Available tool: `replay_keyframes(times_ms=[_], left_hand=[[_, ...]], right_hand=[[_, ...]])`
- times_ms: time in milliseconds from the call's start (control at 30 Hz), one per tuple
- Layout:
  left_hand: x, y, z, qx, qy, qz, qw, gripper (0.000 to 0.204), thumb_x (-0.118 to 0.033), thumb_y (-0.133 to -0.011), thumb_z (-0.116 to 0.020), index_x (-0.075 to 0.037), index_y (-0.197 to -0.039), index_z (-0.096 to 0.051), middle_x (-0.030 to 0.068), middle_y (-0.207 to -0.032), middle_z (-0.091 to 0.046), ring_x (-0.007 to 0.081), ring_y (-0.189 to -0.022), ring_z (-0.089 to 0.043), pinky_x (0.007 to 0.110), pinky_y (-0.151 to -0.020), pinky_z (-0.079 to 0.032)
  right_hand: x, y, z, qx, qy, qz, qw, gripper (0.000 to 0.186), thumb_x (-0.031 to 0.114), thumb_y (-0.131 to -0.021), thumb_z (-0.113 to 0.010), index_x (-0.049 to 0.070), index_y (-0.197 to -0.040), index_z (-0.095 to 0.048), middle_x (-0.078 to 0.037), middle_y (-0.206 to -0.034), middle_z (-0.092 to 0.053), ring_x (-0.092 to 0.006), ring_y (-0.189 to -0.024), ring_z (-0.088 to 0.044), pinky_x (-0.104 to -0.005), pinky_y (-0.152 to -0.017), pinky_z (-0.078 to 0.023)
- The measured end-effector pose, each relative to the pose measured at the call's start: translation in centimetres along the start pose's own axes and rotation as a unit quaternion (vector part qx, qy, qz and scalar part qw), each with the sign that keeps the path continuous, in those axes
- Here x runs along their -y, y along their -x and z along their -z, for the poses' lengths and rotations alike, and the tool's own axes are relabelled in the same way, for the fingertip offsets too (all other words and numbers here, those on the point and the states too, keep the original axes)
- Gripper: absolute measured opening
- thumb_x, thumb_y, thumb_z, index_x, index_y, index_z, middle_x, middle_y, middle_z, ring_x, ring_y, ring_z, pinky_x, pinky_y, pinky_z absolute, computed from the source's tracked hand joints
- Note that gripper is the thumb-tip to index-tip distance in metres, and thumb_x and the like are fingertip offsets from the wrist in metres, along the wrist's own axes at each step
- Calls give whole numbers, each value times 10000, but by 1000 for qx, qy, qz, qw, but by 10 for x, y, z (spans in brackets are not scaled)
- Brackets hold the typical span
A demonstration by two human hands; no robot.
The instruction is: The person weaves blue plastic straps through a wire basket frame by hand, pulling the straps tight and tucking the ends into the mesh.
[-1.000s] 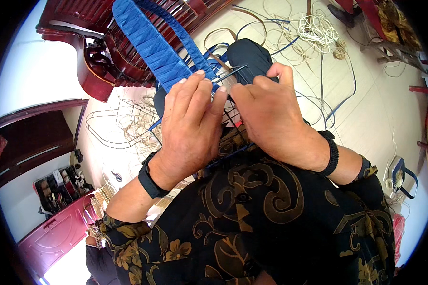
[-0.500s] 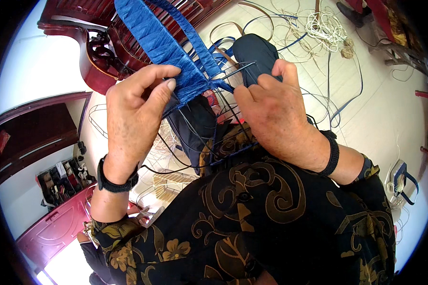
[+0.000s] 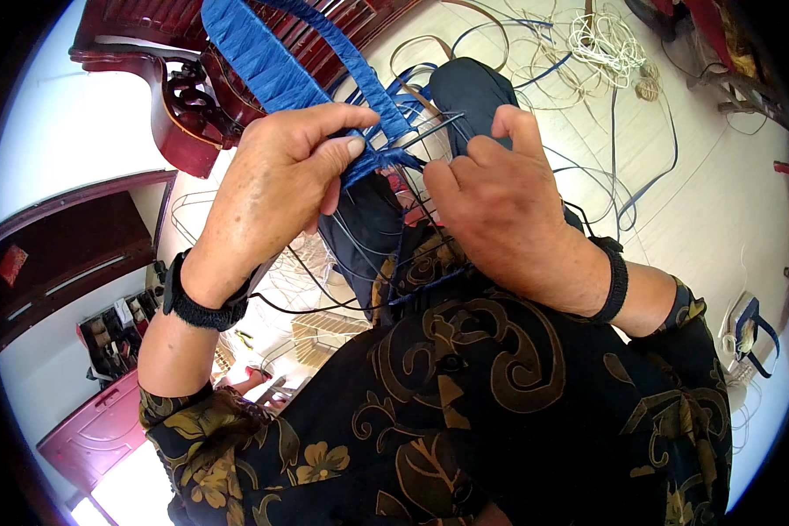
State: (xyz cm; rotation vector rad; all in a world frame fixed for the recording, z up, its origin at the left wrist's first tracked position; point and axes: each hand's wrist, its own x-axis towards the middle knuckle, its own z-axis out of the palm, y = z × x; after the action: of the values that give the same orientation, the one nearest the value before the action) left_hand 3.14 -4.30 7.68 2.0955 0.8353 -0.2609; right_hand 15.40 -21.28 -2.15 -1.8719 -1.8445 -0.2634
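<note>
A blue wrapped panel (image 3: 250, 53) stretches away from my lap at the upper left, with a narrower blue band (image 3: 355, 70) running beside it. Thin dark wires form an open frame (image 3: 309, 309) at the panel's near end, over my lap. My left hand (image 3: 267, 184) grips the panel's near corner between thumb and fingers. From that corner a twisted blue strip (image 3: 396, 159) runs across to my right hand (image 3: 500, 206). The right fingers are curled closed around the strip's end, which they partly hide.
A dark red wooden bench (image 3: 180, 131) stands at the upper left. My dark-trousered knee (image 3: 473, 96) is just beyond the right hand. Loose cords and a pale cord bundle (image 3: 609, 44) lie on the tiled floor. A small blue-strapped object (image 3: 749, 333) sits far right.
My left hand has moved right along the panel, closer to the right hand, and its elbow has swung outward. The right hand has shifted only slightly left.
</note>
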Motion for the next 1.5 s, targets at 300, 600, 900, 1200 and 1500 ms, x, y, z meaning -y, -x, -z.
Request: replay_keyframes(times_ms=[300,600,900,1200,1500], left_hand=[[-9,-20,4,64,-157,-112,979,220,-181,-1022,-614,-6,-1092,-729,13,-575,-579,87,-423,-533,256,-398,-406],[-26,-18,-3,-69,-437,-300,845,113,-107,-784,-781,-69,-891,-782,61,-1142,-681,249,-1303,-542,484,-1096,-333],[-13,-34,6,65,-377,-278,881,111,-149,-902,-693,-53,-918,-746,71,-955,-721,226,-1179,-643,535,-1256,-53],[-31,-60,13,202,-392,-236,866,67,-89,-856,-717,-45,-824,-678,63,-794,-659,249,-841,-668,517,-1190,-246],[-14,-45,16,40,-323,-328,887,106,-10,-871,-674,-51,-953,-727,95,-943,-720,259,-1047,-680,514,-1210,-225]], right_hand=[[-4,3,0,-7,-34,22,999,115,58,-779,-676,86,-738,-573,-38,-609,-493,-199,-691,-509,-439,-923,-393],[-9,7,2,-4,-33,45,998,104,42,-783,-683,58,-731,-595,-69,-590,-516,-195,-679,-526,-451,-971,-392],[-12,7,0,17,-11,59,998,123,37,-788,-670,63,-708,-581,-83,-577,-514,-197,-664,-525,-460,-1020,-373],[-13,5,2,17,-19,59,998,119,49,-774,-676,63,-702,-583,-91,-570,-527,-195,-648,-522,-447,-1008,-374],[-11,3,3,27,-39,46,998,90,74,-790,-675,71,-726,-611,-59,-605,-516,-200,-672,-526,-432,-975,-382]])
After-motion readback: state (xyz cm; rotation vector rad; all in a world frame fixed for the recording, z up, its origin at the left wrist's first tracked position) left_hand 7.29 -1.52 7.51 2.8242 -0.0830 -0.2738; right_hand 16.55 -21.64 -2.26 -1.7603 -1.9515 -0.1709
